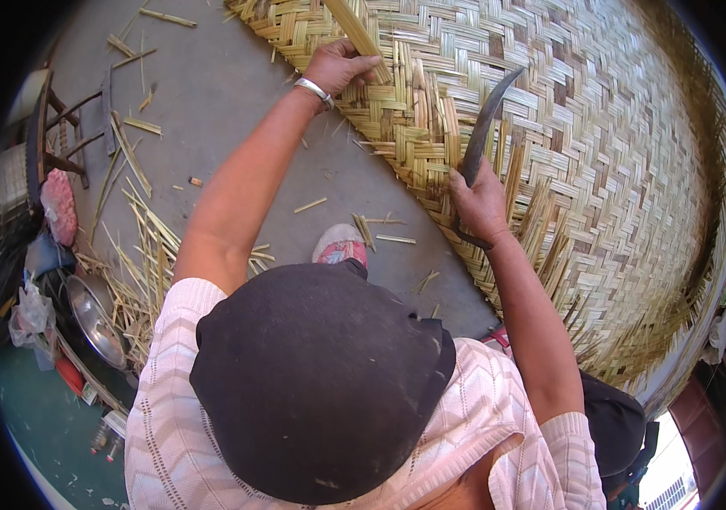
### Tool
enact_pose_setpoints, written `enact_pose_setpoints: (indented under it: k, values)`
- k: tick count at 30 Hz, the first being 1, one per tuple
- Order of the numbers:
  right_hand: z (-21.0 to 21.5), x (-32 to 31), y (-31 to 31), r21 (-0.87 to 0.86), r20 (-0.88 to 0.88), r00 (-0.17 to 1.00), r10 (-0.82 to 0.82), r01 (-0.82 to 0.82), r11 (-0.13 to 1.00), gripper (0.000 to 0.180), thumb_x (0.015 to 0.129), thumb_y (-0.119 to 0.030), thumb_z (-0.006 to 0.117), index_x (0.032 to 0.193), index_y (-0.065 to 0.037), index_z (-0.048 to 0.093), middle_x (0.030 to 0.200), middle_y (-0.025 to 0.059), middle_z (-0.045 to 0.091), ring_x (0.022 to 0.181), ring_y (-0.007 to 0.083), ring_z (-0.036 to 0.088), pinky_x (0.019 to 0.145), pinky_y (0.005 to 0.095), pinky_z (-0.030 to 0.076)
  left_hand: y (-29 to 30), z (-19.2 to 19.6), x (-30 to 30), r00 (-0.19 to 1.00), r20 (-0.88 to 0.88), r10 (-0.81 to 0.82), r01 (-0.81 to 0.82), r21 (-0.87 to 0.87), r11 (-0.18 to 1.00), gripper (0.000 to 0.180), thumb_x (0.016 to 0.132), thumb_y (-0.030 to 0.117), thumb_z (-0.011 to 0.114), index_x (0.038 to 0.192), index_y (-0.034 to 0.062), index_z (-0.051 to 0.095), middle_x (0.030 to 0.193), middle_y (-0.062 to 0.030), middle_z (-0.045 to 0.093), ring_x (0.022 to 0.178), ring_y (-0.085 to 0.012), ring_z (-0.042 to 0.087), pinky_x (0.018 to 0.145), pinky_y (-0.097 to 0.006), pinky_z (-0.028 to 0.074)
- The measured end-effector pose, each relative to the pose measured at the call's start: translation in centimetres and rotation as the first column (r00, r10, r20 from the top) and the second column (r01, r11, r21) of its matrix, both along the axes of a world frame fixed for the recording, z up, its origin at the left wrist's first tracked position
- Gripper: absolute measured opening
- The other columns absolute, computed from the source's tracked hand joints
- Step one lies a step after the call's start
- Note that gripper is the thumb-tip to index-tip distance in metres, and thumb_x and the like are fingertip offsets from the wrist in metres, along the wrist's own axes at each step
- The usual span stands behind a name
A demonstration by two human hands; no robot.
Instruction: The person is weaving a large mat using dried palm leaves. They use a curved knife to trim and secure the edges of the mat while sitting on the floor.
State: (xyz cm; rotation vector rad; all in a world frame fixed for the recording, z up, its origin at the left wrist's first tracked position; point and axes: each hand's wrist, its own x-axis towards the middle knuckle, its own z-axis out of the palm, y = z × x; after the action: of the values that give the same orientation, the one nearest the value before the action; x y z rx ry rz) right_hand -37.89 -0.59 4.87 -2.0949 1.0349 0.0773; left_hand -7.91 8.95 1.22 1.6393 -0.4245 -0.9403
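Observation:
A large woven mat (pixel 584 144) of flat, pale yellow-green and brown cane-like strips spreads over the right side, with loose strip ends standing up near its left edge. At that edge, my left hand (pixel 341 70) is closed, thumb and fingers pinching a flat strip (pixel 351 30) that slants up out of the weave. A silver bangle (pixel 315 92) circles the left wrist. My right hand (pixel 479 200) grips a dark curved sickle (pixel 488 119) over the mat, its tip pointing up and right. Fingers hide part of its handle.
Cut strips (pixel 155 246) lie heaped and scattered on the grey floor (pixel 295 161). At left are a wooden chair frame (pixel 65 119), a pink bundle (pixel 59 206) and a metal bowl (pixel 95 319). My shoe (pixel 340 244) stands beside the mat's edge. A black cap (pixel 320 382) covers the lower middle.

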Motion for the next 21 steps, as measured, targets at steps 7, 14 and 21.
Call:
enact_pose_setpoints:
  k: [7,14,21]
  values:
    - [0.1,0.1,0.0,-0.007,-0.010,1.000,0.001,-0.002,1.000,0.033,0.090,-0.030,0.065,0.109,-0.005,0.056,0.094,0.0179,0.067,0.091,0.0378,0.065,0.079,0.0422,0.051,0.4,-0.4,-0.2,0.999,0.042,-0.014,0.014,-0.001,1.000,0.027,0.082,0.022,0.079,0.099,0.0032,0.071,0.086,-0.0013,0.071,0.068,-0.0066,0.065,0.057,-0.023,0.052]
    - [0.1,0.2,0.0,-0.009,-0.036,0.999,0.007,-0.007,1.000,0.034,0.090,-0.030,0.065,0.110,-0.005,0.056,0.095,0.0187,0.068,0.092,0.0392,0.065,0.080,0.0437,0.051,0.1,0.2,0.0,0.997,0.052,-0.054,0.051,0.057,0.997,0.025,0.083,0.022,0.078,0.098,0.0035,0.071,0.086,-0.0014,0.071,0.067,-0.0068,0.065,0.056,-0.021,0.049]
    - [0.1,0.2,0.0,0.002,-0.035,0.999,-0.002,0.002,1.000,0.035,0.090,-0.031,0.064,0.111,-0.005,0.055,0.096,0.0193,0.068,0.092,0.0403,0.065,0.080,0.0442,0.051,1.8,-0.2,-1.5,0.993,-0.069,0.094,-0.096,-0.015,0.995,0.018,0.088,0.020,0.074,0.100,0.0069,0.069,0.088,-0.0013,0.072,0.072,-0.0081,0.067,0.055,-0.019,0.048]
